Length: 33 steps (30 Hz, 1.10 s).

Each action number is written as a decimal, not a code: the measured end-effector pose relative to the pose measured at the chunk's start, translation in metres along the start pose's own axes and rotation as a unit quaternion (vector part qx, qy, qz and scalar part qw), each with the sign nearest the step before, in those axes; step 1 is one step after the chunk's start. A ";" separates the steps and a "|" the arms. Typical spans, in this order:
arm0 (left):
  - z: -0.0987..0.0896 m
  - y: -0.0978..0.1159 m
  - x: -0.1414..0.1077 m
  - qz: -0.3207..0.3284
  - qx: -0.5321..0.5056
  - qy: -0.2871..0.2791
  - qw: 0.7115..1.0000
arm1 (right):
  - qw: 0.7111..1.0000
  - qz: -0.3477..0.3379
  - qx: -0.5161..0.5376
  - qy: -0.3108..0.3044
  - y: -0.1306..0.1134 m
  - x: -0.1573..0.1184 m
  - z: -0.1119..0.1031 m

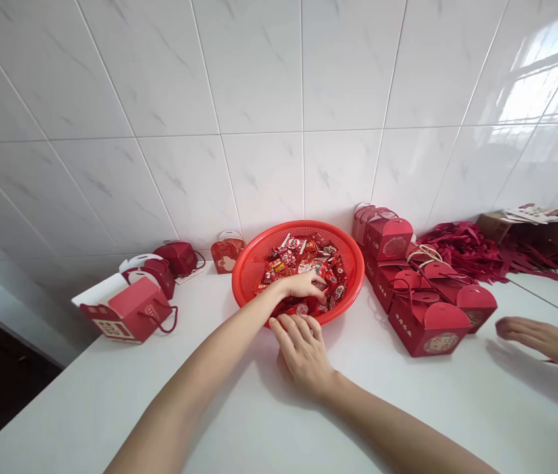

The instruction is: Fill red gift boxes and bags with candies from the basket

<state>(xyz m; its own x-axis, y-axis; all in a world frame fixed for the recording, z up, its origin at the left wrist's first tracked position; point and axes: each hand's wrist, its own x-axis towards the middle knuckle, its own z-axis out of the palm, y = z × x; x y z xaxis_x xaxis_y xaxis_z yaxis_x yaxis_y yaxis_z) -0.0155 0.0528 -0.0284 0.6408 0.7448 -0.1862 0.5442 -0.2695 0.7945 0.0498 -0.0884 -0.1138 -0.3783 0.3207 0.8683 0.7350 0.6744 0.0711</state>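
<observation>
A red plastic basket holds many red-wrapped candies. My left hand reaches into it from the left, palm down over the candies, fingers apart and their tips among the wrappers. Just in front of the basket's near rim is my right hand, back upward and fingers curled; its palm and whatever may be in it are hidden. Behind the basket's left side stands a small red patterned gift box.
An open red box and other boxes stand left. Right of the basket are several closed red boxes, red shredded paper and a cardboard carton. Another person's hand comes in from the right. A tiled wall borders the table.
</observation>
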 end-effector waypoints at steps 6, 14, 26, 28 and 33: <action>-0.005 -0.008 0.006 0.047 -0.012 0.145 0.988 | 1.000 0.009 0.006 -0.005 0.001 0.001 -0.002; -0.001 0.004 0.003 0.030 0.145 0.233 0.961 | 1.000 0.023 0.015 -0.007 0.003 0.000 -0.002; -0.013 0.010 -0.008 -0.131 0.324 0.221 0.911 | 0.999 0.026 0.039 0.021 0.001 0.005 -0.003; -0.010 0.012 -0.009 -0.140 0.339 0.209 0.906 | 0.998 0.030 0.047 0.023 0.001 0.005 -0.003; -0.005 0.016 -0.006 -0.162 0.367 0.183 0.897 | 0.997 0.042 0.061 0.018 0.003 0.004 -0.002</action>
<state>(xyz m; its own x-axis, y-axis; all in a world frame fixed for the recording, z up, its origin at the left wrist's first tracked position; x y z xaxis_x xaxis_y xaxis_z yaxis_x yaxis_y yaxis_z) -0.0139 0.0470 -0.0119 0.2361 0.9713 -0.0290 0.9663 -0.2315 0.1127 0.0513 -0.0860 -0.1091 -0.2959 0.3572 0.8859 0.6887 0.7224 -0.0612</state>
